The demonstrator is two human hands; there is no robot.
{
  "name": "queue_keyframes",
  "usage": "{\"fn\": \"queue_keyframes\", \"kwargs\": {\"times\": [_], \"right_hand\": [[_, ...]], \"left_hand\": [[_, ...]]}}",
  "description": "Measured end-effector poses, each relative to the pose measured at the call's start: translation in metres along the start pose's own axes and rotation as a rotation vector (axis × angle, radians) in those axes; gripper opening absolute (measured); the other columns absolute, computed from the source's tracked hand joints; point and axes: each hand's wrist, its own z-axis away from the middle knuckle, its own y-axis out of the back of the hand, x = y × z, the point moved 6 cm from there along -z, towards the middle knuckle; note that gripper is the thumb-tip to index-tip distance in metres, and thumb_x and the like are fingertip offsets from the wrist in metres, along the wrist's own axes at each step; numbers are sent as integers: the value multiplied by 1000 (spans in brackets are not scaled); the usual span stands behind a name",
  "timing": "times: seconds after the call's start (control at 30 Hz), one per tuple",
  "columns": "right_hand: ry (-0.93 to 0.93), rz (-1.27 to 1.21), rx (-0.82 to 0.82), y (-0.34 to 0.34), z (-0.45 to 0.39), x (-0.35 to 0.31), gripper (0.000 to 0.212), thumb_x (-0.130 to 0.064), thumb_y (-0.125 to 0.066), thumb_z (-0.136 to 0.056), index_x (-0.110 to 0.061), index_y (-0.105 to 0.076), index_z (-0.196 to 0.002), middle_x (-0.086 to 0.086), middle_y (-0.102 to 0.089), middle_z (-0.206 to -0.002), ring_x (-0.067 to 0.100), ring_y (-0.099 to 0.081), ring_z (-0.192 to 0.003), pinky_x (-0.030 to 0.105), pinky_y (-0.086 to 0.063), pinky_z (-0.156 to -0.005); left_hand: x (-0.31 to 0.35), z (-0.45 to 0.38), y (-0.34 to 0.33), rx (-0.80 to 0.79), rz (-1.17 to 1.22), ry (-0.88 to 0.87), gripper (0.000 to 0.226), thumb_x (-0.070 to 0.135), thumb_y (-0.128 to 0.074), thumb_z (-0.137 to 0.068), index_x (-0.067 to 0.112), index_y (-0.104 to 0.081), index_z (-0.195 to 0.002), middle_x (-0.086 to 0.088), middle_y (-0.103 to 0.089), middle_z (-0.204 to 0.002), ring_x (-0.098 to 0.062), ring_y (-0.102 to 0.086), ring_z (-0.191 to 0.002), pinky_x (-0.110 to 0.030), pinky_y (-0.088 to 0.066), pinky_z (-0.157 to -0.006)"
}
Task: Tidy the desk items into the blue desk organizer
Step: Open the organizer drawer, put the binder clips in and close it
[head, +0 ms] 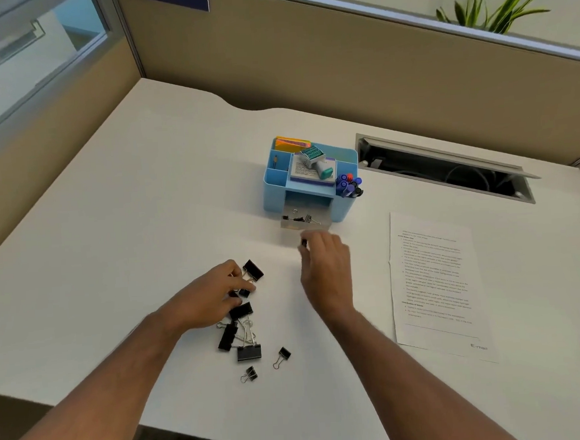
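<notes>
The blue desk organizer (274, 193) stands mid-desk, holding sticky notes, a stamp, a small booklet and markers. Its clear drawer (290, 224) is pulled out and has a few binder clips inside. My right hand (326, 268) hovers just in front of the drawer, pinching a small black binder clip (304, 243) at its fingertips. My left hand (215, 293) rests over a pile of black binder clips (243, 333), its fingers closed around a small clip (244, 292), with a larger clip (253, 269) just beyond them.
A printed sheet of paper (434, 288) lies to the right of my right hand. An open cable slot (446, 167) sits at the back right. Beige partition walls enclose the desk's back and left. The near desk edge runs across the bottom.
</notes>
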Motion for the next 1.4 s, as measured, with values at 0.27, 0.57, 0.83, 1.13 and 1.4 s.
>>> {"fn": "queue_keyframes", "kwargs": {"times": [0.27, 0.57, 0.83, 1.13, 1.4], "right_hand": [[-174, 21, 17, 7, -54, 14, 18, -12, -66, -93, -18, -65, -110, 3, -67, -111, 21, -53, -107, 35, -43, -91], [-70, 3, -54, -1, -48, 14, 25, -15, -63, -95, -17, -66, -120, 2, -67, -121, 20, -54, -113, 33, -43, -94], [194, -171, -787, -30, 25, -8, 16, -30, -65, -93, -20, -69, -104, -1, -64, -99, 16, -59, -82, 31, -47, -75], [262, -53, -1116, -42, 81, -17, 39, -33, -80, -79, -25, -58, -109, -5, -55, -105, 17, -54, -84, 30, -42, -70], [293, -19, -943, -33, 78, -11, 8, -15, -63, -91, -17, -62, -99, 0, -54, -102, 26, -54, -74, 34, -44, -64]], "left_hand": [[14, 5, 0, 176, -166, -88, 24, 23, -66, -92, 23, -70, -116, 7, -53, -111, -7, -52, -93, -30, -52, -73], [13, 4, -1, 299, -262, -144, 6, 20, -65, -91, 20, -67, -96, 6, -54, -101, -13, -54, -85, -34, -54, -61], [19, -3, -5, 362, -282, -220, 12, 5, -65, -86, 15, -66, -93, 3, -58, -98, -15, -53, -82, -29, -53, -63], [28, -10, -8, 384, -306, -280, 18, 4, -74, -81, 15, -62, -86, 1, -59, -90, -17, -52, -76, -23, -45, -70], [25, -10, -12, 422, -345, -290, 24, -3, -74, -78, 12, -66, -95, -1, -63, -90, -19, -54, -80, -27, -44, -74]]}}
